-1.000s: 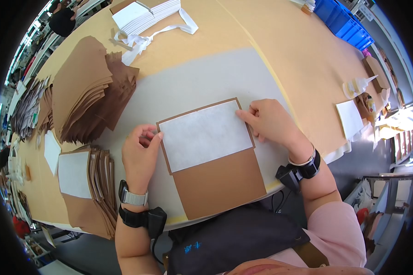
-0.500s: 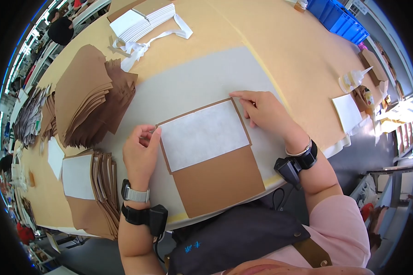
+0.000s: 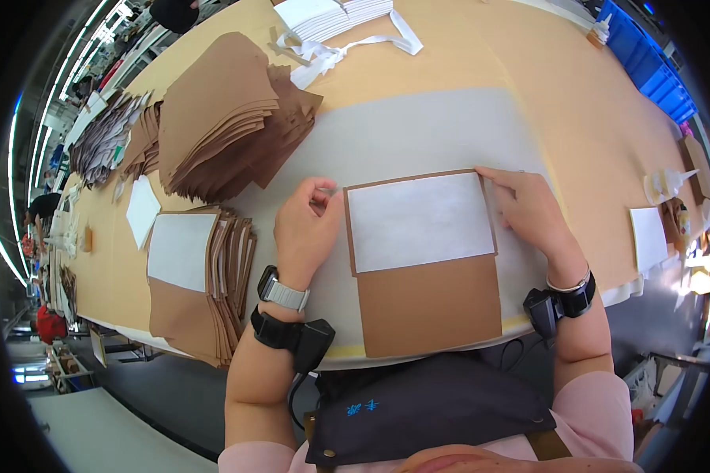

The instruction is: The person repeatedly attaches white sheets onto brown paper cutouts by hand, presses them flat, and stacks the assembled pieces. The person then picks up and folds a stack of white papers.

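A brown leather-like panel lies flat on the grey sheet in front of me, with a white rectangular piece on its upper part. Brown margins show along the top and sides of the white piece. My left hand is beside the panel's upper left corner, its fingers loosely curled and apart from the thumb, holding nothing. At the upper right corner, my right hand rests its outstretched index finger on the edge, the other fingers bent below it.
To the left stand a stack of similar panels and a tall brown pile. White pieces with a ribbon lie at the back. A squeeze bottle, a white sheet and a blue crate are on the right.
My view has turned, so the table's contents appear shifted and the panel looks straighter. My left hand has come slightly away from the panel's corner; my right index finger stays at the other corner.
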Motion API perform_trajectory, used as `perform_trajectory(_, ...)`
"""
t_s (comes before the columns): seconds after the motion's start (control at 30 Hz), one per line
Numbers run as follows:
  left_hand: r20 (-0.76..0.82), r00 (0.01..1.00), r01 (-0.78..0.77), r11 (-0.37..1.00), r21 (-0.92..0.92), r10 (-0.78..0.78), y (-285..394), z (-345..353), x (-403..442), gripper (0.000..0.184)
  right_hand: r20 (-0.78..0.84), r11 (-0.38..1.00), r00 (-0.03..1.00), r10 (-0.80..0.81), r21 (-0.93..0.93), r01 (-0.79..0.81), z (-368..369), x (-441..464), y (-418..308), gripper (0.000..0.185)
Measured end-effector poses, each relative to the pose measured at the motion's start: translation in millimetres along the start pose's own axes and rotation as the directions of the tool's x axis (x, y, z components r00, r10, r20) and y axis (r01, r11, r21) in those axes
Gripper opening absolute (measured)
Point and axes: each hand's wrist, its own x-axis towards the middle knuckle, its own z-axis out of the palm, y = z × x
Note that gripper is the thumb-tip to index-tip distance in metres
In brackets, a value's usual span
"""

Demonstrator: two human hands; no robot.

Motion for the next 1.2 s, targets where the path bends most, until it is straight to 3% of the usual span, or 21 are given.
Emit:
perform_trajectory(0.03,0.013,1.000,0.029,0.997,-0.077,-0.028,-2,0,2,0.026,0.005,1.000,1.000,-0.006,0.007,0.006,-1,0,-3,0.038)
perform_trajectory(0.17,0.036,0.994,0.109,0.994,-0.030,-0.108,3,0,6,0.028,0.040,0.997,0.998,0.058,0.043,-0.060,-1,0,-4,0.039)
perform_trajectory(0.23,0.011,0.997,0.070,0.991,0.111,-0.072,8,1,4,0.030,0.037,0.998,0.998,0.047,0.038,-0.049,-2,0,-5,0.039)
perform_trajectory(0.33,-0.008,0.999,0.049,0.987,0.155,-0.048,14,1,1,0.030,0.057,0.990,0.990,0.128,0.044,-0.130,0,0,-5,0.039)
perform_trajectory(0.4,-0.012,1.000,0.024,0.985,0.171,-0.022,12,3,0,0.030,-0.106,0.992,0.987,-0.122,-0.006,0.122,12,3,15,0.039)
perform_trajectory(0.43,-0.031,0.999,0.011,0.980,0.198,-0.005,11,3,0,0.030,-0.121,0.994,0.987,-0.107,-0.022,0.105,8,1,14,0.039)
perform_trajectory(0.63,-0.019,1.000,0.015,0.991,0.130,-0.013,11,4,0,0.029,-0.015,0.999,1.000,-0.005,-0.034,0.005,0,-2,-2,0.037)
perform_trajectory(1.1,-0.025,1.000,-0.012,0.994,0.108,0.015,10,2,0,0.028,-0.083,0.995,0.992,-0.095,-0.029,0.092,2,-2,3,0.037)
perform_trajectory(1.2,-0.028,0.998,-0.053,0.995,0.079,0.056,5,2,0,0.027,-0.065,1.000,0.998,0.015,0.020,-0.014,-3,-5,-2,0.037)
